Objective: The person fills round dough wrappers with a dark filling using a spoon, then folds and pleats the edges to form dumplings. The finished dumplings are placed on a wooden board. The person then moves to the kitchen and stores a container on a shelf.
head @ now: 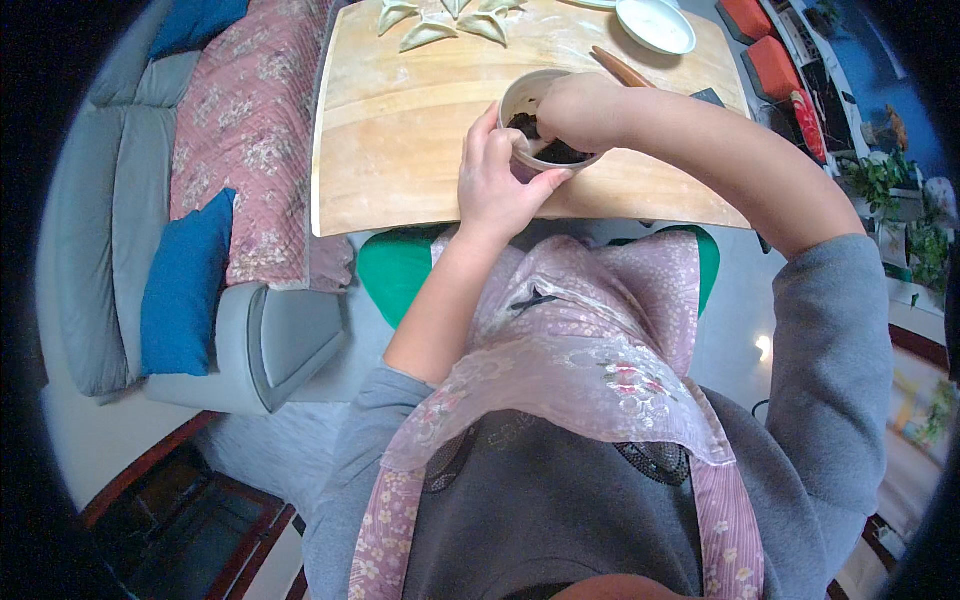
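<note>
My left hand (495,172) grips the near left side of a round, light-coloured bowl (512,91), with its thumb along the outside and fingers curled over the rim. Inside the bowl lies a dark, crumbly filling (564,154). My right hand (581,111) reaches over the far right rim, its fingers down in the bowl by the filling. Those fingertips are partly hidden, so whether they hold anything cannot be told. Under the bowl is a wooden board (397,142) dusted with flour. Several folded dough pieces (427,34) with pinched edges lie at its far left.
A white dish (656,26) of white powder sits at the board's far right. Close to the bowl are a wooden rolling pin (621,67) and a dark flat blade (707,97). A grey sofa (139,240) with a blue cushion (187,289) stands left; red-orange boxes (771,67) are right.
</note>
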`<state>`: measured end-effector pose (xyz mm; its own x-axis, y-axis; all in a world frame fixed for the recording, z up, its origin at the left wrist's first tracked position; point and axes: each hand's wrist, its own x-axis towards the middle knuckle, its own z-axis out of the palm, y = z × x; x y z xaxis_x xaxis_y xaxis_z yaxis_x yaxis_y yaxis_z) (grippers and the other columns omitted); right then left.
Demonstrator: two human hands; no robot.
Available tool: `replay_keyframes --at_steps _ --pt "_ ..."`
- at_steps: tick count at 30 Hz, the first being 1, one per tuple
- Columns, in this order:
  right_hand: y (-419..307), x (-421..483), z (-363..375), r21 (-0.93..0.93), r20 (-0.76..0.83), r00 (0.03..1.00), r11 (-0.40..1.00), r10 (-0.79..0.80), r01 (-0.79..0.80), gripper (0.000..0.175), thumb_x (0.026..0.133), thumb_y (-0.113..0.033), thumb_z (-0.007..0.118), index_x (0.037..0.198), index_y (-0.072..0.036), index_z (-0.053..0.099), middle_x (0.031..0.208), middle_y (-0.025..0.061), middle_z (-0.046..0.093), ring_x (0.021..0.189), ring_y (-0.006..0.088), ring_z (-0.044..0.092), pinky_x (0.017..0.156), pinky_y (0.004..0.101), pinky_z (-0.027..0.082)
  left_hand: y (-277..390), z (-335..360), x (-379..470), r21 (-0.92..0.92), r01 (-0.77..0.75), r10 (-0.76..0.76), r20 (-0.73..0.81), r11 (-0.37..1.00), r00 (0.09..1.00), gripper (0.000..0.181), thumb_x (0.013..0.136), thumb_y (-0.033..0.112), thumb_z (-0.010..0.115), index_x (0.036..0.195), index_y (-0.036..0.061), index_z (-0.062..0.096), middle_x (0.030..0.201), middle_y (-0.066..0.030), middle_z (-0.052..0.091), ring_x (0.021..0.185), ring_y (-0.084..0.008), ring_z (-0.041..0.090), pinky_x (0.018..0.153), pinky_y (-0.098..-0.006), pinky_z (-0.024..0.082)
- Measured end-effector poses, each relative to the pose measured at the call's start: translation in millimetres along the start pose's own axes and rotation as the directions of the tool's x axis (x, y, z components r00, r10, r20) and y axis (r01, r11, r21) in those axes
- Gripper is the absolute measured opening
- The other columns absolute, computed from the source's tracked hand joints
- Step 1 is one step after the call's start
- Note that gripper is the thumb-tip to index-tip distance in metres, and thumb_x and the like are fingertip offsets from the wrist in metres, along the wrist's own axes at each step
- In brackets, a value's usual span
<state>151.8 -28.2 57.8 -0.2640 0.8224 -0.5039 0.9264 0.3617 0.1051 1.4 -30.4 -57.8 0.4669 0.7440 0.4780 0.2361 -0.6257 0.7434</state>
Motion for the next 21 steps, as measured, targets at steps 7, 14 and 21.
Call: replay_keyframes --at_steps 7,14,21 --pt "13 -17 0 -0.014 -0.03 0.992 0.993 0.119 -0.12 0.015 0.077 -0.015 0.065 0.087 -0.006 0.072 0.085 0.0116 0.07 0.08 0.0285 0.068 0.067 0.0391 0.054 1 2 -1 0.038 -0.002 0.003 -0.021 0.999 1.0 0.062 0.058 0.032 0.086 0.1 0.0065 0.048 0.131 -0.0226 0.041 0.115 -0.0396 0.048 0.093 -0.0444 0.045" --pt "2 13 15 0.22 -0.182 0.939 0.943 0.29 -0.249 0.016 0.074 -0.01 0.061 0.084 -0.002 0.071 0.084 0.0153 0.069 0.08 0.0313 0.068 0.07 0.0398 0.054 3 0 1 0.03 -0.028 0.029 -0.02 0.999 0.999 0.062 0.057 0.03 0.086 0.101 0.0077 0.047 0.13 -0.0217 0.042 0.114 -0.0394 0.05 0.09 -0.0445 0.047" --pt "14 21 26 0.13 -0.087 0.996 0.991 0.029 -0.017 0.014 0.077 -0.012 0.06 0.083 -0.007 0.072 0.079 0.0143 0.068 0.075 0.0313 0.066 0.068 0.0401 0.052 7 1 1 0.04 0.024 -0.023 -0.011 0.999 1.0 0.062 0.058 0.03 0.086 0.101 0.0103 0.046 0.131 -0.0213 0.041 0.116 -0.0402 0.049 0.09 -0.0451 0.046"
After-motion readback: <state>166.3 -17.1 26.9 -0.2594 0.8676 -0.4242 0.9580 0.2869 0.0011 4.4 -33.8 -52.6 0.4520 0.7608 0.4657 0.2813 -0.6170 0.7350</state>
